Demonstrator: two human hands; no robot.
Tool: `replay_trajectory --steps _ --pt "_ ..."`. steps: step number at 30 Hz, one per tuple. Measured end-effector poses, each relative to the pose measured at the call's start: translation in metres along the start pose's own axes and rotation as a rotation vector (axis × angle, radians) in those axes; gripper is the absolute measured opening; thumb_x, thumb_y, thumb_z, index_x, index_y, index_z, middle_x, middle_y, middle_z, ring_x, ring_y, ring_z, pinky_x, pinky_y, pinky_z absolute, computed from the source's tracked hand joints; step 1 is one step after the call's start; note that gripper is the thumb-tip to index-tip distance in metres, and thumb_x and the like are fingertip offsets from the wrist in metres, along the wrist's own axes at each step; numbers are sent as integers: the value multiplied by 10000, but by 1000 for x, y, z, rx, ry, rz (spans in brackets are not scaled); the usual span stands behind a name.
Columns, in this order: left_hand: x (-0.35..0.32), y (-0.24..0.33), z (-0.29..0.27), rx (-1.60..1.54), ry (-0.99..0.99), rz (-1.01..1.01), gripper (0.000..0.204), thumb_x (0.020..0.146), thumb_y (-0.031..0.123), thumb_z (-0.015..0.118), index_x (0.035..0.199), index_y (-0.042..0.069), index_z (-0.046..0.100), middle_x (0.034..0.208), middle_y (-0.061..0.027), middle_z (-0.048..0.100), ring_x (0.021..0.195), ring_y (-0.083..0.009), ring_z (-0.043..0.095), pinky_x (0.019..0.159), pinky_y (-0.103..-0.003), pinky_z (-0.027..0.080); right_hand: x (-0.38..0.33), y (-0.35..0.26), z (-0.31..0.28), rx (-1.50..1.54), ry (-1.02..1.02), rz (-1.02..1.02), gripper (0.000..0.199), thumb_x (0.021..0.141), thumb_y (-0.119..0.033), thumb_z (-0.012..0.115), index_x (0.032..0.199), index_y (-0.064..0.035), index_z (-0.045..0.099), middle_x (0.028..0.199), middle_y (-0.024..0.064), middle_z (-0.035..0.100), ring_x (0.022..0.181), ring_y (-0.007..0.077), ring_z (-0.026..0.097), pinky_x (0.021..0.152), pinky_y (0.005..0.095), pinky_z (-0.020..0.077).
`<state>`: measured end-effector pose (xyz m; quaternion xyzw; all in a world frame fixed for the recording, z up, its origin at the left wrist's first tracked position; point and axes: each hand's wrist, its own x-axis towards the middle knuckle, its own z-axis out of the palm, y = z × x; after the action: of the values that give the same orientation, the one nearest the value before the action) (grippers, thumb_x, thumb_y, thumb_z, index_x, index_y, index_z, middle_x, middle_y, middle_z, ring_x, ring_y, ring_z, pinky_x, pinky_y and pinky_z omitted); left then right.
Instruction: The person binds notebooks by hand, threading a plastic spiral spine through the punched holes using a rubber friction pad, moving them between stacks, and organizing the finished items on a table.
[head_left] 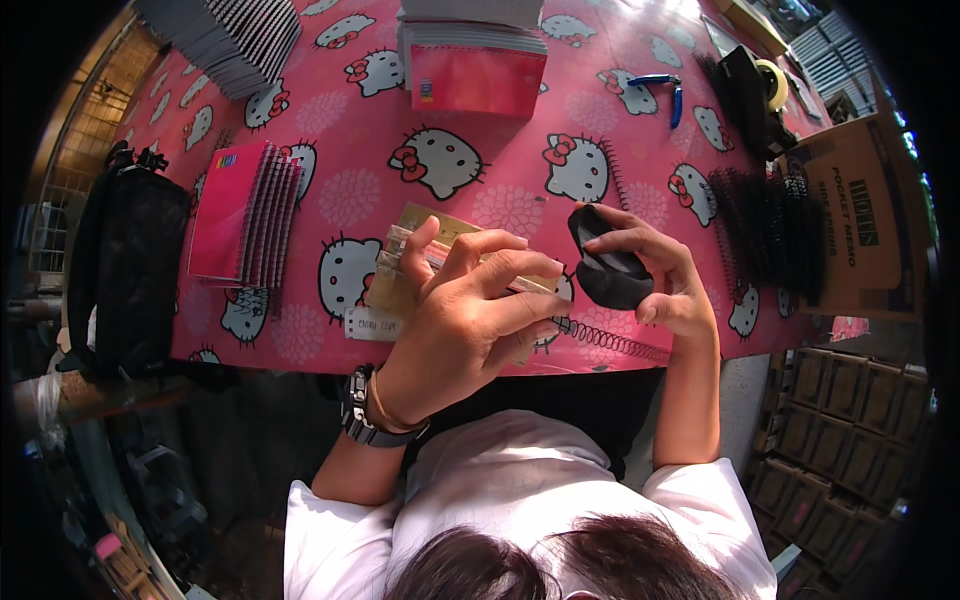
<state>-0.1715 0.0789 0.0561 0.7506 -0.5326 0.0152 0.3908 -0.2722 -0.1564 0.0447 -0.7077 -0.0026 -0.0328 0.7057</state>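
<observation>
Over a tan wooden-looking block (408, 288) at the table's near edge, my left hand (465, 300) lies palm down with its fingers spread. A pale pinkish strip shows on the block between the fingers; the rest is covered by the hand. My right hand (665, 270) is closed on a black, soft-looking folded thing (612, 268), whose exact kind I cannot make out. A dark wire spiral coil (612, 340) runs rightward from beside my left thumb, below the black thing. A small white labelled strip (370, 325) lies by my left wrist.
Pink spiral notebooks stand in a stack (240, 215) at left. More notebooks (478, 75) and a grey stack (228, 45) sit farther back. Blue-handled pliers (660, 85) lie at back right. Black coils (765, 230) lean against a cardboard box (860, 220). A black bag (128, 260) borders the left edge.
</observation>
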Motion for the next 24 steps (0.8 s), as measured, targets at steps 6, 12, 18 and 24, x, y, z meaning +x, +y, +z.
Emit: replay_trajectory --steps 6,12,18,24 --pt "-2 -2 2 -40 84 -9 280 731 348 770 983 225 757 1124 33 659 1161 -204 530 1130 -449 46 -4 -6 8 101 -189 -108 804 550 -529 856 1081 50 684 1318 256 526 1209 331 543 1028 401 381" --pt "-20 -14 -6 66 250 -197 472 671 250 793 1130 212 690 1284 3 561 1256 -241 448 1147 -495 19 9 -8 11 -559 92 -47 545 638 -473 815 1017 -92 723 1235 235 565 1109 364 576 953 422 429" --pt "-25 -20 1 -204 426 -352 754 670 83 776 1353 56 458 1293 -159 484 1219 -308 443 1013 -418 391 13 -26 23 -283 -128 -112 606 602 -514 796 984 -47 734 1226 228 600 1120 342 585 988 408 413" --pt "-35 -27 3 -68 430 -334 698 703 113 770 1341 41 497 1299 -149 485 1200 -295 462 1015 -402 399 24 -29 26 -92 -225 -228 715 617 -539 766 996 63 702 1256 312 567 1097 355 617 975 414 431"
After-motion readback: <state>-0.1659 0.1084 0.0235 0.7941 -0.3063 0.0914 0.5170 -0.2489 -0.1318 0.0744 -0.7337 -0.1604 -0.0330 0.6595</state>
